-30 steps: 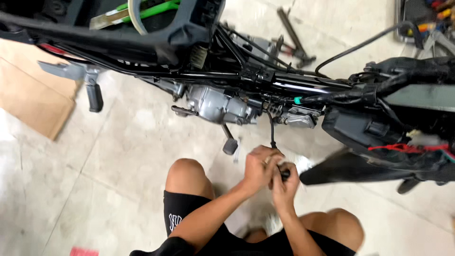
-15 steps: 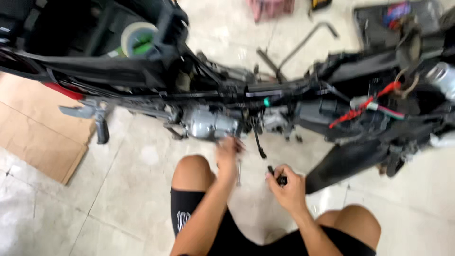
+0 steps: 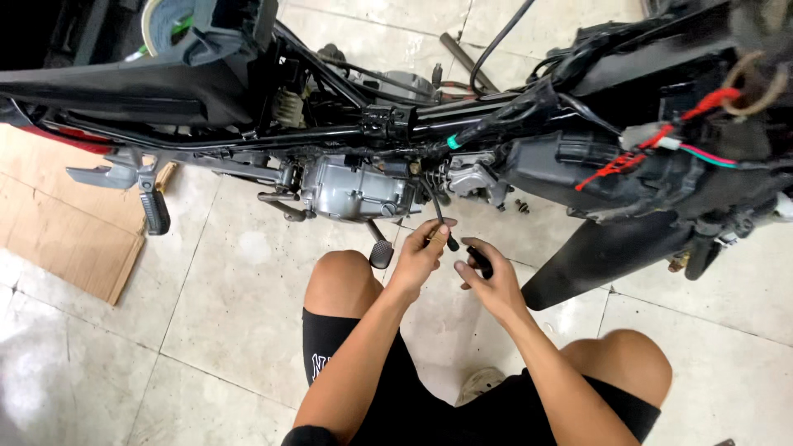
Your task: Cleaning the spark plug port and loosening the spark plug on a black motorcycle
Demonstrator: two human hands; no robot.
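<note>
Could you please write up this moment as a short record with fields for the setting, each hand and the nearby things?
setting: person crouched on a tiled floor beside a stripped motorcycle
left hand: pinches a thin black cable hanging below the engine
right hand: holds a small black part; what it is cannot be told
hands: close together, not touching
nearby: kick lever by the left knee, cardboard sheet on the floor, tape roll on the frame

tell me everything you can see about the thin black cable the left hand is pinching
The thin black cable looks like rubber-sheathed wire. It hangs from beside the grey engine and curves down to a thicker black end cap. The left hand pinches it just above that cap. The right hand, holding a small black part, does not touch it.
</note>
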